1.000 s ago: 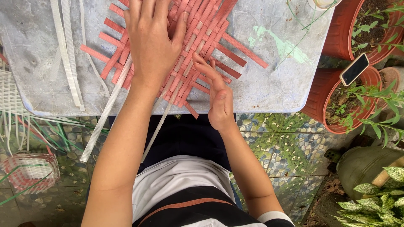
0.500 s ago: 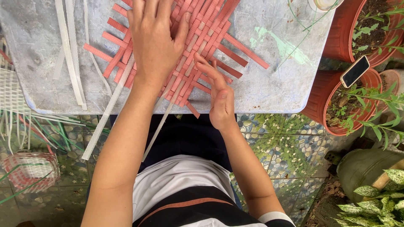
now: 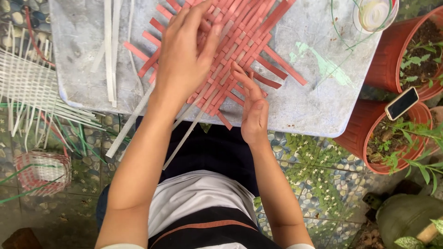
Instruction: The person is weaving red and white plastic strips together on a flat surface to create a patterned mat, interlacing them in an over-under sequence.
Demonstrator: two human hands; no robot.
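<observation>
The left hand (image 3: 184, 55) lies flat, fingers spread, on the woven mat of red strips (image 3: 240, 50), pinning it to the grey tabletop (image 3: 323, 101); its grip is wide and closes on nothing. The right hand (image 3: 251, 103) sits at the mat's near edge, fingers loosely extended, their tips touching the strip ends there; that grip is also open and holds no strip that I can see. The mat rests in the middle of the tabletop, running off the far edge of the view, its loose ends fanning out to right and near.

To do this well, the flat palm should press evenly so the crossings stay square, while the right fingertips nudge each strip snug against its neighbour without buckling it. Working one row at a time seems wise, since the free ends look springy.

Loose white strips (image 3: 110, 46) lie on the left of the tabletop, and two pale ones (image 3: 138, 117) hang over its near edge. A small red and white basket (image 3: 44, 173) sits on the floor at left. Terracotta plant pots (image 3: 392, 138) stand at right, one with a phone (image 3: 401, 103) across its rim.
</observation>
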